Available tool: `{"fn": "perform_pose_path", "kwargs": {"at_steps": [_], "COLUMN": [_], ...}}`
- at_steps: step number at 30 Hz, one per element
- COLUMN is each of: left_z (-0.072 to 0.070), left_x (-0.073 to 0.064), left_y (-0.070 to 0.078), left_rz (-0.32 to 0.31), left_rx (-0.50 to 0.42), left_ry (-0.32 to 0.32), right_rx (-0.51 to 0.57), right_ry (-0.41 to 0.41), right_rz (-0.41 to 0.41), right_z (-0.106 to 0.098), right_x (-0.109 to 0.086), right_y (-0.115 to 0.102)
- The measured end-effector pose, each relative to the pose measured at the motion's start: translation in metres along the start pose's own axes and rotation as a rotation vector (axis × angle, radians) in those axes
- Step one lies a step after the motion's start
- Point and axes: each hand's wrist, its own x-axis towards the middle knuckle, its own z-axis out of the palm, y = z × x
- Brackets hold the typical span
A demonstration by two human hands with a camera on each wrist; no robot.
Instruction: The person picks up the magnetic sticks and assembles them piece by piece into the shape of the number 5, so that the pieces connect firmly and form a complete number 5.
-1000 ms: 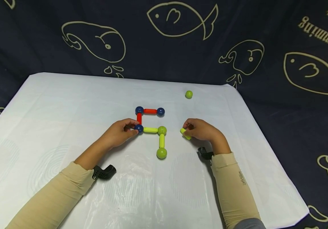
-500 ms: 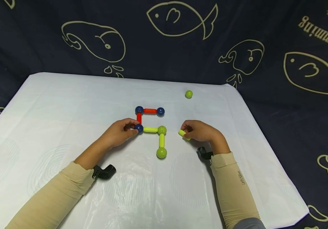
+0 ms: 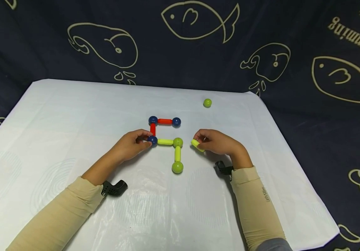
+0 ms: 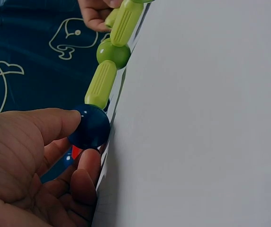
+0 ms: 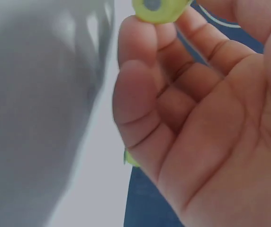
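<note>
My left hand (image 3: 130,144) pinches a dark blue ball (image 3: 152,141) between thumb and fingers; the left wrist view shows the same blue ball (image 4: 92,127) up close. From that ball a yellow-green magnetic rod (image 3: 165,142) leads right to a green ball (image 3: 178,142). Another yellow-green rod (image 3: 177,154) joins it to a nearer green ball (image 3: 177,167). A red rod (image 3: 153,129) runs back to a blue ball (image 3: 153,120). Just right of the assembly, my right hand (image 3: 221,142) pinches a separate yellow-green rod (image 3: 195,143), tilted and apart from the green ball.
At the back, a red rod (image 3: 165,121) ends in a blue ball (image 3: 176,122). A loose green ball (image 3: 207,103) lies near the far edge of the white-covered table (image 3: 89,104). Behind it hangs a dark cloth (image 3: 155,62) with fish drawings.
My right hand has moved a little left with the yellow-green rod, closer to the middle green ball. The left hand and the joined pieces stay in place.
</note>
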Motion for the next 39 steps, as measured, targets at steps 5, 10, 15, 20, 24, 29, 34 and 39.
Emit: {"fn": "perform_pose_path", "kwargs": {"at_steps": [5,10,15,20,24,29,34,39], "left_z": [0.000,0.000,0.000,0.000,0.000,0.000,0.000,-0.001], "left_x": [0.000,0.000,0.000,0.001,0.000,0.000,0.001,0.000], "left_y": [0.001,0.000,-0.001,-0.001,-0.001,-0.001,-0.002,-0.002], "left_rz": [0.001,0.004,0.006,0.012,0.022,0.043,0.044,0.048], "left_rx": [-0.001,0.000,-0.001,0.008,0.005,-0.003,-0.010,-0.017], "left_ry": [0.001,0.001,-0.004,-0.011,-0.015,-0.014,-0.015,-0.018], "right_rx": [0.037,0.063,0.075,0.094,0.100,0.101,0.078,0.063], "right_ry": [0.008,-0.010,-0.019,-0.010,-0.012,-0.029,-0.057,-0.093], "right_rz": [-0.042,-0.078,-0.118,-0.157,-0.190,-0.229,-0.263,-0.290], "right_z": [0.005,0.014,0.022,0.029,0.037,0.044,0.050,0.054], "right_x": [0.004,0.010,0.013,0.015,0.018,0.019,0.019,0.019], "right_y": [-0.006,-0.015,-0.027,-0.037,-0.043,-0.051,-0.057,-0.061]}}
